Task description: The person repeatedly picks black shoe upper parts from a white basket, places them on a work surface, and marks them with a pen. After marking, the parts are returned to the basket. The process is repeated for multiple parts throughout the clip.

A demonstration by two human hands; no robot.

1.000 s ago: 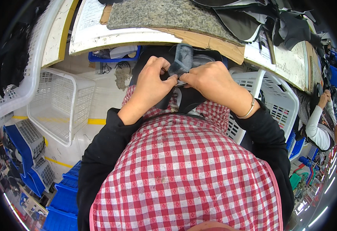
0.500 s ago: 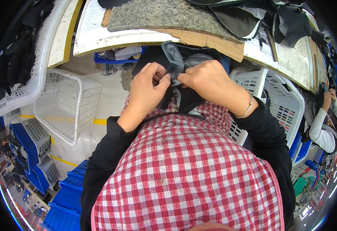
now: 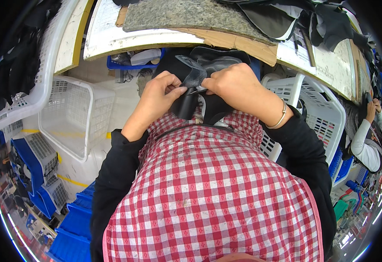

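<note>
A black leather-like piece [image 3: 185,105] with a dull grey, flap-like strip [image 3: 194,75] hangs in front of my apron, just below the bench edge. My left hand [image 3: 161,91] pinches the left edge of this piece between thumb and fingertips. Close beside it, my right hand [image 3: 236,87] is closed on the same piece where the strip meets a pale edge. More black material [image 3: 219,56] lies folded behind and under my hands. The fingertips of my right hand are partly hidden.
A bench with a grey stone slab [image 3: 195,18] lies ahead, with black cut pieces [image 3: 271,22] at its right. White baskets [image 3: 66,118] [image 3: 315,113] stand on both sides. Blue crates [image 3: 75,227] are at lower left. Another person's arm [image 3: 360,131] shows at far right.
My left hand has shifted slightly left and down. The grey strip, upright before, now leans over to the left, and the black piece's smooth lower part shows between my hands.
</note>
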